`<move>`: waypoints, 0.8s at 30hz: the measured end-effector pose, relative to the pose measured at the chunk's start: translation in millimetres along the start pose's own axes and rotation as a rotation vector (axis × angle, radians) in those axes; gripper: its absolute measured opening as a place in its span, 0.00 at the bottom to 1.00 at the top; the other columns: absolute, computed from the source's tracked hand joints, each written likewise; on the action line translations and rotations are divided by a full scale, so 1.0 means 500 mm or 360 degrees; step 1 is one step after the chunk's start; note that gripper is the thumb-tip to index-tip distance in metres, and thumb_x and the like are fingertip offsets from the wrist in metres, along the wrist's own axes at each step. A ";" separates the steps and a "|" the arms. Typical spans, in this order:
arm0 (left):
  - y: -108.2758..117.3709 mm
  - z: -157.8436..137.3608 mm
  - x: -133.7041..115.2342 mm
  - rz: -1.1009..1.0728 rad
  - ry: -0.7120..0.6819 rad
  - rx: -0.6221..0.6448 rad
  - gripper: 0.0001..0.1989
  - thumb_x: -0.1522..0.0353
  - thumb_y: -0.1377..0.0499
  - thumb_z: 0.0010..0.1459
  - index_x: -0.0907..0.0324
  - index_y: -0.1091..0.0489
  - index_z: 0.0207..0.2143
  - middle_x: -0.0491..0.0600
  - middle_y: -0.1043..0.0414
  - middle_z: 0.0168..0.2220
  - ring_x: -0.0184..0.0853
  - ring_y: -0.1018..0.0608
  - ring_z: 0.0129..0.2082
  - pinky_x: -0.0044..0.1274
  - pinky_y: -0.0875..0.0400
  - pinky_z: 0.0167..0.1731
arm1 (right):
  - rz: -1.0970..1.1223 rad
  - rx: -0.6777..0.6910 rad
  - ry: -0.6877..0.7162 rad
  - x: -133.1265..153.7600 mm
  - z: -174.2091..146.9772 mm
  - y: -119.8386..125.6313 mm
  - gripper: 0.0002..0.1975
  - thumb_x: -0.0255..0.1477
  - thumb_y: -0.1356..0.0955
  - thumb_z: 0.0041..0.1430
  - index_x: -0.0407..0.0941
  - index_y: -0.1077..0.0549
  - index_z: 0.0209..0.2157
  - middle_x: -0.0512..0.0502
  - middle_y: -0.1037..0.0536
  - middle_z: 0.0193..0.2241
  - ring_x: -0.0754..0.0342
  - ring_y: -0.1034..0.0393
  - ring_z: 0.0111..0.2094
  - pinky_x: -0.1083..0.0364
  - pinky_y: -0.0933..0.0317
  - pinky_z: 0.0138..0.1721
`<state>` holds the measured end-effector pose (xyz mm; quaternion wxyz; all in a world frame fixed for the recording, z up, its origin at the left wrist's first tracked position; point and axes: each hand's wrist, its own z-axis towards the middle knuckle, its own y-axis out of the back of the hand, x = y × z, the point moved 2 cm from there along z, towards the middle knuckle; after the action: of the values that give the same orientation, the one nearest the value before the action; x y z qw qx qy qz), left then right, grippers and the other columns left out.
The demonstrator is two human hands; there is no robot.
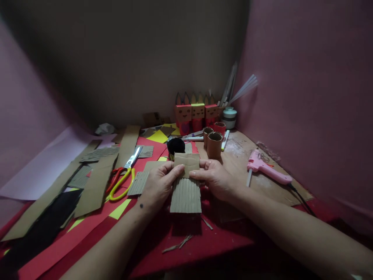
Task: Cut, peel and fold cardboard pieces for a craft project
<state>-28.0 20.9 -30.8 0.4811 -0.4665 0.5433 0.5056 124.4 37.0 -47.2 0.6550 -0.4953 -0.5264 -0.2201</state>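
Observation:
Both hands hold a cardboard strip (185,194) over the front of the red table. Its lower part shows bare ridges, while a smooth flap (187,161) covers the top. My left hand (163,179) pinches the left edge, thumb on the smooth part. On the right edge, my right hand (217,177) grips it the same way, thumb in front and fingers behind. Whether the smooth part is folded over or a separate piece, I cannot tell. Just behind the strip stands a black round object (176,147), partly hidden.
Scissors (122,177) with red and yellow handles lie left among cardboard pieces (97,184). A pink glue gun (266,167) rests on a board at right, its cord trailing. Cardboard tubes (215,146) stand behind my hands, with box-headed figures (198,112) at the back. Cardboard scraps (179,245) lie in front.

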 end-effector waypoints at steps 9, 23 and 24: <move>0.000 0.003 0.012 -0.0212 0.0064 0.0289 0.15 0.63 0.35 0.51 0.59 0.25 0.41 0.49 0.21 0.34 0.35 0.22 0.32 0.25 0.28 0.34 | -0.0057 -0.0119 0.0040 -0.003 0.003 0.007 0.17 0.28 0.26 0.43 0.42 0.25 0.38 0.54 0.27 0.19 0.62 0.41 0.15 0.61 0.50 0.15; 0.009 0.016 0.015 -0.0082 -0.0011 0.0299 0.13 0.68 0.38 0.50 0.61 0.26 0.40 0.46 0.26 0.28 0.32 0.27 0.26 0.22 0.33 0.26 | -0.0046 -0.0020 0.0042 -0.002 0.004 0.002 0.17 0.21 0.32 0.42 0.42 0.26 0.38 0.57 0.30 0.17 0.63 0.46 0.15 0.59 0.53 0.19; 0.010 0.016 0.015 -0.0073 -0.0026 0.0301 0.14 0.68 0.38 0.50 0.60 0.26 0.41 0.45 0.27 0.26 0.31 0.28 0.24 0.22 0.33 0.26 | -0.0037 -0.0027 0.0052 -0.003 0.004 0.003 0.18 0.21 0.32 0.42 0.43 0.26 0.40 0.57 0.31 0.17 0.63 0.45 0.15 0.59 0.53 0.19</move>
<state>-33.3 28.9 -38.2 0.5388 -0.4273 0.5738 0.4447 124.2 38.9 -49.5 0.6567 -0.4909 -0.5196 -0.2401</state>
